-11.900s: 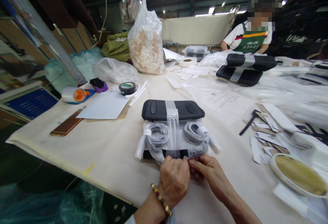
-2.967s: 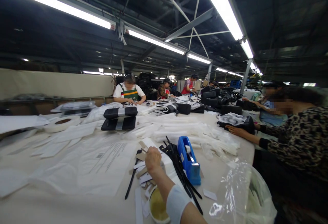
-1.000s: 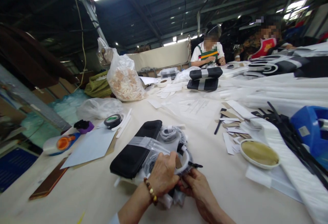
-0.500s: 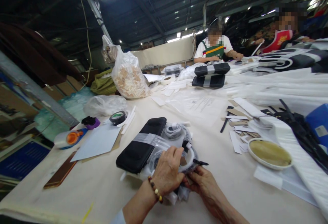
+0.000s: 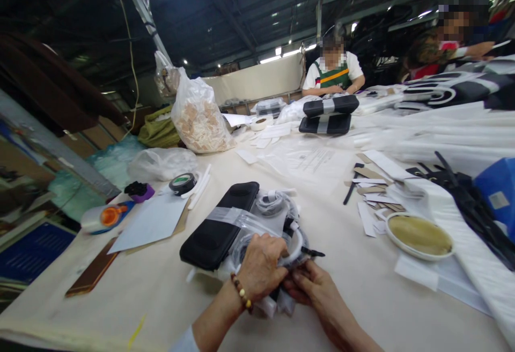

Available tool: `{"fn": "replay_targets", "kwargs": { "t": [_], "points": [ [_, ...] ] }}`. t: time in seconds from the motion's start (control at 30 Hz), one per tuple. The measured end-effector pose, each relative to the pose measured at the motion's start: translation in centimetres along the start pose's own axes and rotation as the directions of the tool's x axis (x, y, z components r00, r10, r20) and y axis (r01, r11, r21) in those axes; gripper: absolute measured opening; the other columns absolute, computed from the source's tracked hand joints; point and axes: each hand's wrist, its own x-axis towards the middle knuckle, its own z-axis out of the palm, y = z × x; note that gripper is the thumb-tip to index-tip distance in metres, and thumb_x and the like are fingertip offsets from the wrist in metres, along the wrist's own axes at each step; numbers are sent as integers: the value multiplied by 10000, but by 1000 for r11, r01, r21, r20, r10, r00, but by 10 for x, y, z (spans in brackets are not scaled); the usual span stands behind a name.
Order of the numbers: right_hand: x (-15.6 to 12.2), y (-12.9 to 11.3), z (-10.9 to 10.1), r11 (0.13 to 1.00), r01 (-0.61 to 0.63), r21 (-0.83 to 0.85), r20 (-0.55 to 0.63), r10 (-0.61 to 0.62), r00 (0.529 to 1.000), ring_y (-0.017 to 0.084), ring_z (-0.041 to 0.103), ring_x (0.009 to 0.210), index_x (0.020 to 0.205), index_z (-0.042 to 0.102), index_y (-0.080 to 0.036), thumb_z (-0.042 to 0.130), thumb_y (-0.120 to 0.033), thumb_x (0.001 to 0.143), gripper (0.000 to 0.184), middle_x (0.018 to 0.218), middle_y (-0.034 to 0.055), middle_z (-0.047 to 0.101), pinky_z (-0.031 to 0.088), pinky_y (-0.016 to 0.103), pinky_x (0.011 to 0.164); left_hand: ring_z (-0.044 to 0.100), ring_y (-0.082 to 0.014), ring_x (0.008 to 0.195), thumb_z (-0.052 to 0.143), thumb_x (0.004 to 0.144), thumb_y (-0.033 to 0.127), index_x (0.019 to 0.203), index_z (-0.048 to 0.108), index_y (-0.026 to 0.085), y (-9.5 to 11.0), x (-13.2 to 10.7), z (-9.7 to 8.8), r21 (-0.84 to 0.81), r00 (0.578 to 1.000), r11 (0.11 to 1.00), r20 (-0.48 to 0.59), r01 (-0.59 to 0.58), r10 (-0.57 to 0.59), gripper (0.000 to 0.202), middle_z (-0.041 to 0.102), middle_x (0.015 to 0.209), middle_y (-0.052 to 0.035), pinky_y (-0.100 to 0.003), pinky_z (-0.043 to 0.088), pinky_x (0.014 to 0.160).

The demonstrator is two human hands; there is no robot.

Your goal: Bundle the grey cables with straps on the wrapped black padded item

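A black padded case (image 5: 219,228) lies on the cloth-covered table (image 5: 161,282), wrapped in clear plastic with coiled grey cords (image 5: 270,204) bagged beside it. My left hand (image 5: 260,272), with a bead bracelet at the wrist, is closed over the near end of this bundle, fingers curled on a white band and the plastic. My right hand (image 5: 311,288) is closed under the same end, pinching the bundle's edge just below a thin black strip (image 5: 311,253) that pokes out to the right.
A shallow dish of yellowish paste (image 5: 419,229) and several paper strips (image 5: 372,202) lie to the right, with a blue tape dispenser (image 5: 499,191) beyond. At left are paper sheets (image 5: 151,222), a tape roll (image 5: 182,183) and a full plastic bag (image 5: 199,116). Other people work across the table.
The view has shifted slightly. Both hands stay closed on the bundle's near end, the left hand curling a little tighter over the white band.
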Motion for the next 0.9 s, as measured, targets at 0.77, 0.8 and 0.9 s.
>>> {"fn": "replay_targets", "kwargs": {
  "t": [0.77, 0.8, 0.9],
  "points": [
    [-4, 15, 7, 998, -60, 37, -84, 63, 995, 112, 585, 510, 730, 612, -120, 706, -390, 553, 336, 621, 29, 645, 476, 207, 480, 488, -168, 712, 559, 662, 88, 610, 492, 168, -3, -9, 14, 59, 975, 988, -162, -143, 150, 117, 559, 654, -3, -330, 259, 658],
    [-4, 18, 7, 998, -45, 39, -81, 49, 995, 106, 579, 509, 732, 618, -118, 704, -388, 571, 326, 611, 24, 641, 469, 199, 479, 484, -167, 704, 558, 670, 86, 608, 491, 167, -3, -9, 15, 68, 971, 986, -175, -151, 161, 122, 556, 650, -3, -330, 255, 654],
    [-4, 22, 8, 999, 2, 37, -81, 1, 997, 90, 551, 496, 744, 631, -117, 694, -386, 608, 308, 576, 9, 628, 434, 173, 463, 474, -169, 693, 554, 693, 78, 609, 489, 165, -3, -9, 17, 93, 958, 980, -214, -175, 191, 138, 549, 642, -3, -331, 249, 646]
  ]
}}
